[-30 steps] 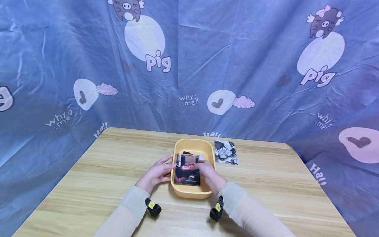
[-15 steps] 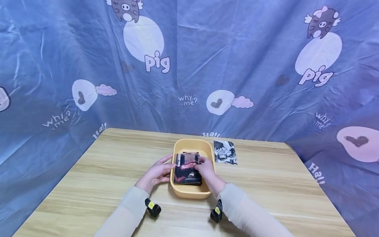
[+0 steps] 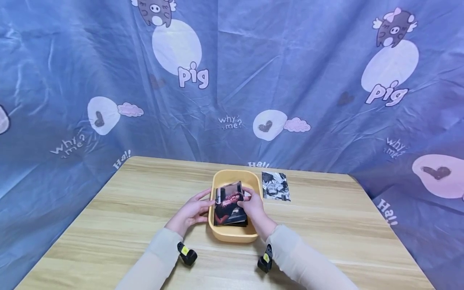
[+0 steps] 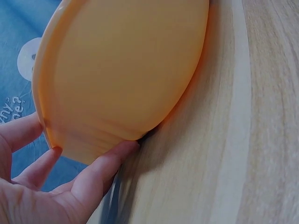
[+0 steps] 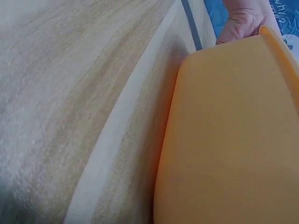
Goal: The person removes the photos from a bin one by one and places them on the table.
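Observation:
A yellow plastic box (image 3: 237, 238) stands on the table, with a small stack of photos inside. My left hand (image 3: 192, 211) holds the box by its left side. In the left wrist view its fingertips lie at the rim, with the thumb (image 4: 105, 168) low on the outer wall. Reaching inside, my right hand (image 3: 255, 207) pinches the right edge of the top photo (image 3: 229, 205), a dark print with a red patch. That photo is tilted, its right side raised over darker prints. The right wrist view shows mostly the box's outer wall; the right fingers are hidden there.
A black-and-white photo (image 3: 276, 186) lies flat on the table just right of the box. The wooden table (image 3: 326, 225) ends at a blue patterned cloth (image 3: 232, 80) behind. Both wrists carry a small black camera (image 3: 187, 254).
The right hand has lifted and turned the top photo's right edge up and to the left; earlier it lay more level on the stack. The left hand and box have stayed put.

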Tool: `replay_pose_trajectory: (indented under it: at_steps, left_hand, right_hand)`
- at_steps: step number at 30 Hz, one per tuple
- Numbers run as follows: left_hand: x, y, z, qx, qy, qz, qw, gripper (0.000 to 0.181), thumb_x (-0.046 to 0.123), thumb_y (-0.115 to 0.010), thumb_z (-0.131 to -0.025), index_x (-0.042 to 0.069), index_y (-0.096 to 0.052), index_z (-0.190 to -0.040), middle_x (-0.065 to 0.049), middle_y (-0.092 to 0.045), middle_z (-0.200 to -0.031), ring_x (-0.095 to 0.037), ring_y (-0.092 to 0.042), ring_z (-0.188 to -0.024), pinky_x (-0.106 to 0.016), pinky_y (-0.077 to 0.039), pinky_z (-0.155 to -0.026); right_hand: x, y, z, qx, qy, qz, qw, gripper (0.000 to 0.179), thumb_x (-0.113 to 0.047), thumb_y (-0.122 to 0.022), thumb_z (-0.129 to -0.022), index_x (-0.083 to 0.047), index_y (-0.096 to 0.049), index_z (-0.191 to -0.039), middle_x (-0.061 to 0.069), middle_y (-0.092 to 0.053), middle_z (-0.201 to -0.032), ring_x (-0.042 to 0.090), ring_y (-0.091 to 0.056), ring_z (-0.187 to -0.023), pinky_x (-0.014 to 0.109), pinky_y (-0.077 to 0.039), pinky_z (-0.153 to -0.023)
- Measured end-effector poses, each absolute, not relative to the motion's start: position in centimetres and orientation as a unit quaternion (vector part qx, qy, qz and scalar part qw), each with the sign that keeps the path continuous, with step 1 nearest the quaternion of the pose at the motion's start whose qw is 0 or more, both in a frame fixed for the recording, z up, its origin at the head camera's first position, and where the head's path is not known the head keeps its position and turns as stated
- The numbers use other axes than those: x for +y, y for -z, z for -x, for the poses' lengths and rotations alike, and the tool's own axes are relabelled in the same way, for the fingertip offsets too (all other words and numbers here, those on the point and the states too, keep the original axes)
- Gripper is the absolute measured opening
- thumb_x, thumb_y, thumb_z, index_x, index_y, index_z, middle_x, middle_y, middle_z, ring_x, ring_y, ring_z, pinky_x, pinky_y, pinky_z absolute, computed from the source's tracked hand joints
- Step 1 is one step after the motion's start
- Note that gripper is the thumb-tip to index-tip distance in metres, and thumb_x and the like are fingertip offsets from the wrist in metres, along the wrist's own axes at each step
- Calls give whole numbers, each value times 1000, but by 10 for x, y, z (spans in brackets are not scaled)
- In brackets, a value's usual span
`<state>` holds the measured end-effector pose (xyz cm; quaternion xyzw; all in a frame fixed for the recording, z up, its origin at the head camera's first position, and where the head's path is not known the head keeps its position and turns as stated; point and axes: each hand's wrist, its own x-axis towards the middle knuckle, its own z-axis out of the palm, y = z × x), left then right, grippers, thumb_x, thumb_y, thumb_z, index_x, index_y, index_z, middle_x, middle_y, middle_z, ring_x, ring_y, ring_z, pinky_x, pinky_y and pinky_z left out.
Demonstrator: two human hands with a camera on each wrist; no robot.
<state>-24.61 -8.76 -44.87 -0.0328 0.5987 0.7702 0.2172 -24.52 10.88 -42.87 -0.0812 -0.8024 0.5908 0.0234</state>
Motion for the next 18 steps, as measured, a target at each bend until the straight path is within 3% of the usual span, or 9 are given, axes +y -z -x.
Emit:
replay_pose_trajectory:
  at_steps: [5,12,18]
  left_hand:
    - [-88,448,246,599,-771,34,216,57,11,-54,-87,20,-32,-138,-19,-45,-131,-30,-53,-108,-49,-48,-79]
    - [-87,448,249,604,-767,45,210,58,11,-58,-84,20,-35,-136,-19,-47,-129,-30,-53,-108,-48,-49,-78]
    - [-88,448,250,604,-768,49,209,58,11,-58,-84,21,-35,-136,-18,-49,-127,-28,-56,-105,-48,-49,-77]
  right_hand:
    - [106,434,250,-804,-585,99,45,38,9,-61,-72,5,-50,-109,7,-52,-73,14,-50,-65,23,-45,-57]
    - [104,432,251,-802,-588,64,86,28,10,-60,-72,7,-52,-99,20,-57,-96,30,-55,-91,38,-47,-79]
    - [104,430,252,-801,-588,56,96,31,7,-63,-72,5,-55,-102,15,-58,-85,20,-55,-77,27,-48,-67]
